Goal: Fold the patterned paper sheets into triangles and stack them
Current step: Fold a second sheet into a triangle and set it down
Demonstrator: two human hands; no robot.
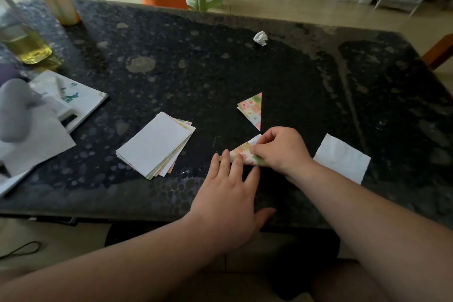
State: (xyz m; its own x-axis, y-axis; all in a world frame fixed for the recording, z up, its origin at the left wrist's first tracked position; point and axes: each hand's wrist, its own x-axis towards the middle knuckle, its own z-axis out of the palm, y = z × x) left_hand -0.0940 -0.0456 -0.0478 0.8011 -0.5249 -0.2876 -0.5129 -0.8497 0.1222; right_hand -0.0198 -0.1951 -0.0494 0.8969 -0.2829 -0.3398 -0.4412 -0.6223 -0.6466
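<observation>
Sheet (245, 152), patterned: lies on the table (220, 56) close to the near edge, right of its middle, partly folded into a narrow wedge.
Right hand (282, 148): fingers curled, pinching the sheet's right end, apparently working the crease.
Left hand (228, 191): fingers straight and spread, tips pressing the sheet's left end flat.
Triangle (252, 109), finished, one only: just beyond the sheet, toward the table's middle, apart from it.
Stack (154, 144) of unfolded sheets, white side up: left of the hands, near the near edge; many remain.
Progress, judged: early. One triangle is done, a second is under way, the bulk is unfolded, and no pile of triangles has been started.
White paper (343, 157): toward the near right corner, just beside the right wrist.
Paper ball (260, 38): toward the far edge, well apart.
Bottle (24, 44): at the left edge, far end.
Room: bare table between triangle and far edge, and between stack and hands. The near edge lies close under the wrists.
</observation>
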